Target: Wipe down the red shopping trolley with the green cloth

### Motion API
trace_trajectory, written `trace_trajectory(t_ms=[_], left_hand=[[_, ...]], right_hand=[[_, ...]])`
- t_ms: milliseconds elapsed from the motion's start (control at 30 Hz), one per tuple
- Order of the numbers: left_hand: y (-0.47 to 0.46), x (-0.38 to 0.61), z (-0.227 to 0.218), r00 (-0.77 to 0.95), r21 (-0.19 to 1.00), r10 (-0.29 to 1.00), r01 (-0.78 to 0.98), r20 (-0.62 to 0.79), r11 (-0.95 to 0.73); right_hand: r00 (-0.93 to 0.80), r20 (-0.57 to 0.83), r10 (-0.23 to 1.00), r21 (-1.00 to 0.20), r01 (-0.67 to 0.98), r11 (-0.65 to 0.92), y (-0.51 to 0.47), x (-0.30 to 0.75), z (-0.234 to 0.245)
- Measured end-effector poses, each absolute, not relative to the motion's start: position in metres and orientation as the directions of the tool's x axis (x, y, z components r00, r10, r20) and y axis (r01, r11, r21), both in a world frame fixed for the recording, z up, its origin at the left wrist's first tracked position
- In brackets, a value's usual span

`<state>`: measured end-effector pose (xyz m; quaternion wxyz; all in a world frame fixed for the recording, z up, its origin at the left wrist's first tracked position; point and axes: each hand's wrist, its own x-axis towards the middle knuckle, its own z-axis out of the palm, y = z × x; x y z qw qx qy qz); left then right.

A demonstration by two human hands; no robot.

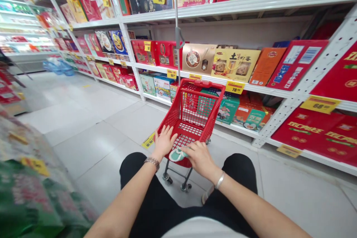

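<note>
One cart: red shopping cart (202,83), its near rim under both hands
Left hand (164,142): open, fingers spread on the rim, holding nothing
Right hand (199,160): curved over mint-green item (178,154), grip unclear

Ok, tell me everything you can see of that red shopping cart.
The red shopping cart is a small trolley with a plastic-looking basket of open grid walls, mounted on a dark metal frame with small castor wheels. It stands on the pale tiled floor beside the shelving. The left hand rests on its near rim; the right hand lies beside a mint-green item at that rim.
</note>
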<state>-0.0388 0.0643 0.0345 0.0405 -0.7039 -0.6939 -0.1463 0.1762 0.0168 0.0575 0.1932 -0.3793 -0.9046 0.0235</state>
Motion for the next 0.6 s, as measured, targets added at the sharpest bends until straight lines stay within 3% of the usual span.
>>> trace_trajectory(t_ms=[167, 300, 467, 600], left_hand=[[0.062, -0.036, 0.025, 0.056, 0.068, 0.967, 0.995, 0.249, -0.075], [0.073, -0.055, 0.021, 0.127, 0.085, 0.961, 0.985, 0.247, -0.152], [0.082, -0.075, 0.01, 0.202, 0.078, 0.954, 0.972, 0.22, -0.223], [0.081, -0.085, 0.009, 0.24, 0.079, 0.954, 0.963, 0.177, -0.257]], right_hand=[[-0.712, 0.344, 0.612, -0.147, 0.602, 0.784, 0.047, 0.189, 0.058], [-0.756, 0.321, 0.571, -0.164, 0.549, 0.819, 0.067, 0.198, 0.052], [-0.671, 0.358, 0.649, -0.174, 0.635, 0.753, 0.109, 0.229, 0.057], [-0.597, 0.368, 0.713, -0.108, 0.734, 0.67, 0.155, 0.268, 0.073]])
